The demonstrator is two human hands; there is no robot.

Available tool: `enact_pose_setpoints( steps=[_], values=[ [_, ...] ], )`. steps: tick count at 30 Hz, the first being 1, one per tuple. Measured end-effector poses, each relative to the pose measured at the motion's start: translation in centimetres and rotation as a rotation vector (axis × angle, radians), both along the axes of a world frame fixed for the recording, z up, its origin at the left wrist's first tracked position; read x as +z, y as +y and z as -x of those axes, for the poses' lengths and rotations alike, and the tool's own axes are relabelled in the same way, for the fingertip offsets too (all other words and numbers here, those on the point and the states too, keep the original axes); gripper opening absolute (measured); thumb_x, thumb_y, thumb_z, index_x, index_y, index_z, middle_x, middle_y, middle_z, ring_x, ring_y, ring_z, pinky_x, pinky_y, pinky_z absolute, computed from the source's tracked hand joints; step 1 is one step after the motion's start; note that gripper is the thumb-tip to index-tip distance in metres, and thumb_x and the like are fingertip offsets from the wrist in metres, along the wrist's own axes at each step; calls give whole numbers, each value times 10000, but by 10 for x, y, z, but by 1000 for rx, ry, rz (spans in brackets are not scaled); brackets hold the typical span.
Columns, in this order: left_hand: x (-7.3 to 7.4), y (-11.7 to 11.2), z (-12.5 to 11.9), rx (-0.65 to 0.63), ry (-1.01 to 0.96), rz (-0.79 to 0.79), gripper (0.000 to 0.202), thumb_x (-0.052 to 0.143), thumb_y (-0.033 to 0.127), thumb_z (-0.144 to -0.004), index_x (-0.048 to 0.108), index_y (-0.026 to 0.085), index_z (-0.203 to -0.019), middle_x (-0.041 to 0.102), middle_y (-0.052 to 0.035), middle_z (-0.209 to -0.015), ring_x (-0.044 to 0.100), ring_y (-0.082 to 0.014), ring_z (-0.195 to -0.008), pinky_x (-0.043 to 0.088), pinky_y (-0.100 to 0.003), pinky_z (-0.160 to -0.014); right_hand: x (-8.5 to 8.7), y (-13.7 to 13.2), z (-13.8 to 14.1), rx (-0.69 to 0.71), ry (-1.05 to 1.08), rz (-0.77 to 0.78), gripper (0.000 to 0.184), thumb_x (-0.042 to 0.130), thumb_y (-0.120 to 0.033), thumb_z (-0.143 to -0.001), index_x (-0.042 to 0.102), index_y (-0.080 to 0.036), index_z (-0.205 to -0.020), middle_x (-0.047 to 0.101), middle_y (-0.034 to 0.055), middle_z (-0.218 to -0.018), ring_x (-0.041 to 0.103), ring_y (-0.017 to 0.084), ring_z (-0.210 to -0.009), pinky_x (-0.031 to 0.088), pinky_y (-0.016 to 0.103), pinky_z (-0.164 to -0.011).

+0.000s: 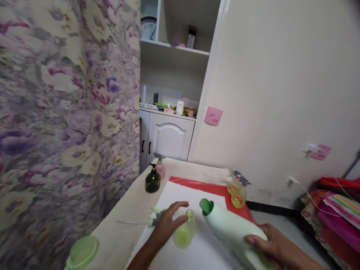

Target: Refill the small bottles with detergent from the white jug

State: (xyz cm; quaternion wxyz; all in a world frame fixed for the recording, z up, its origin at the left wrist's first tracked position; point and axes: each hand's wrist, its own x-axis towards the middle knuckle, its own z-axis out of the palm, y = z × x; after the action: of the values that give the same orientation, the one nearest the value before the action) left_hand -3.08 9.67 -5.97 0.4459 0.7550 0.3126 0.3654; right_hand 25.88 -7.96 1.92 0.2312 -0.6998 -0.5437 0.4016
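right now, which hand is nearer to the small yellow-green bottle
The left hand: it is right beside the small yellow-green bottle, fingers open near its neck. The right hand is farther off to the right, gripping the pale green container.

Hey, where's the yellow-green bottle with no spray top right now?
In the head view, the yellow-green bottle is low centre on the white sheet, between the left hand and the pale green container in the right hand.

You face a white cabinet; left of it hangs a floral curtain, right of it a pale wall.
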Motion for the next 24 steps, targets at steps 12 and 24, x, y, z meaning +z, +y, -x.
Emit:
enact_pose_setpoints(
  steps=[12,24],
  values=[
    [-15,11,-23,-116,-94,129,264,615,308,-774,677,239,-1021,728,-29,-1069,631,-233,-1063,443,-349,-964,18,12,17,-14,-112,93,497,582,-676,-716,529,-185,-657,456,-55,-440,353,51,-331,241,167,-310],
    [-20,8,-28,-104,-143,172,220,666,286,-731,704,225,-939,738,-19,-974,647,-218,-963,455,-312,-895,23,20,10,50,-134,102,421,594,-591,-785,539,-182,-704,449,-67,-432,356,45,-324,258,141,-294]
  ],
)
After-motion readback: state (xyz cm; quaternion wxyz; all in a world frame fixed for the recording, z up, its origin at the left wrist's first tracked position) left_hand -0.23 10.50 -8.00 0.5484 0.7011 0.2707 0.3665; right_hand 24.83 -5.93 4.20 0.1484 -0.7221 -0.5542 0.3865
